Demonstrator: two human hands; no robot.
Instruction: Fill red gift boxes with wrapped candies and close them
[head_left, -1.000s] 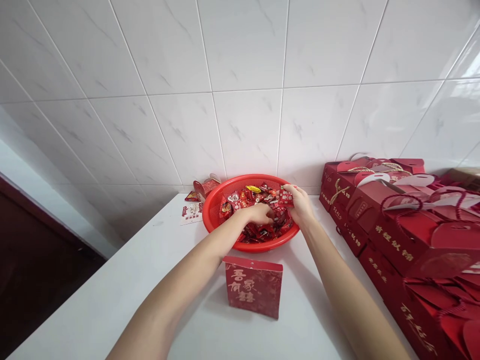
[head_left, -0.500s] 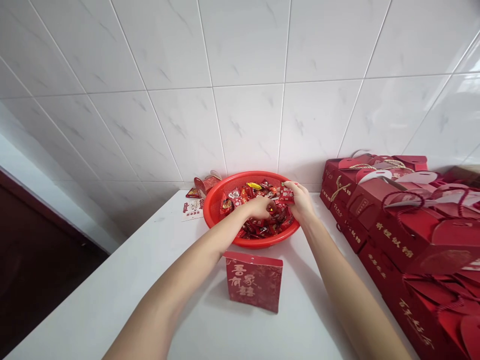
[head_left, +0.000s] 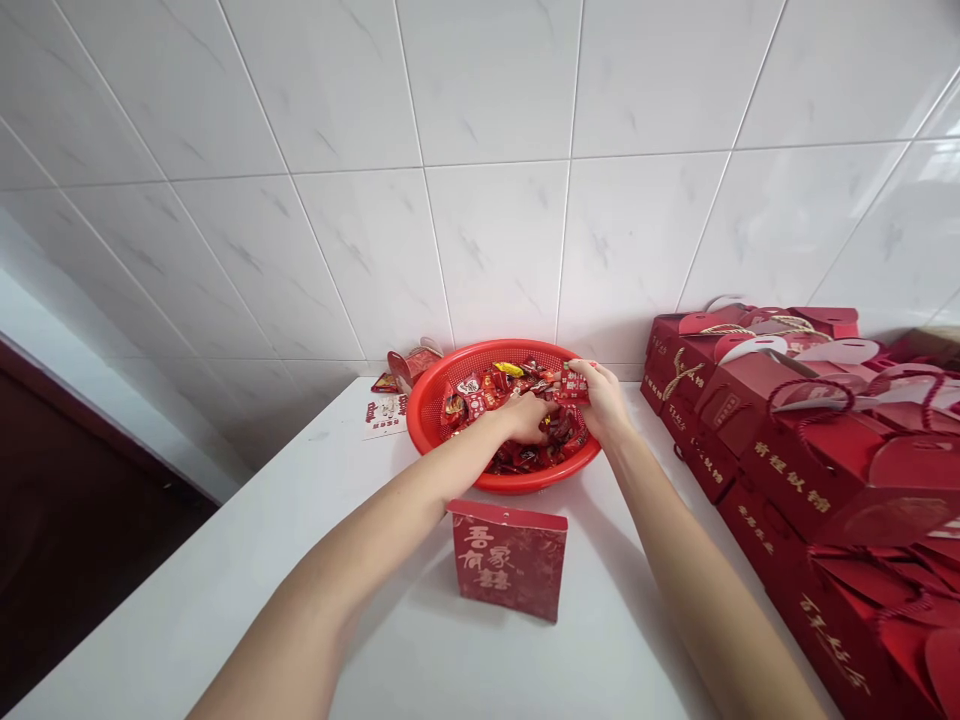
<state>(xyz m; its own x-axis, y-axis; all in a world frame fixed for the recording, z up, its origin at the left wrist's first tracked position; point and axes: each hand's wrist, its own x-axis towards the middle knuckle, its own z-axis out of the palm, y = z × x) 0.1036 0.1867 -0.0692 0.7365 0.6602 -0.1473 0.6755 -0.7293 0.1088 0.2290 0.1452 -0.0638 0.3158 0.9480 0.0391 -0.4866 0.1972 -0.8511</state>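
A red perforated basket (head_left: 427, 440) full of wrapped candies (head_left: 517, 458) stands against the tiled wall. My left hand (head_left: 531, 418) reaches into the candies at the basket's middle; its fingertips are among the wrappers, so whether they grip one is hidden. At the basket's right rim my right hand (head_left: 600, 395) is closed on red candy packets (head_left: 574, 386). Nearer to me, between my forearms, a red box (head_left: 510, 565) with pale lettering stands upright on the white table (head_left: 405, 650).
Stacked red gift boxes (head_left: 795, 480) with rope handles fill the right side. Behind the basket's left edge are a small red carton (head_left: 411, 368) and a printed card (head_left: 386, 415). The tiled wall (head_left: 495, 250) bounds the back of the table.
My left hand has pushed slightly deeper into the candies, and the reddish piece seen at its fingertips before no longer shows. My right hand has hardly moved and still holds the packets.
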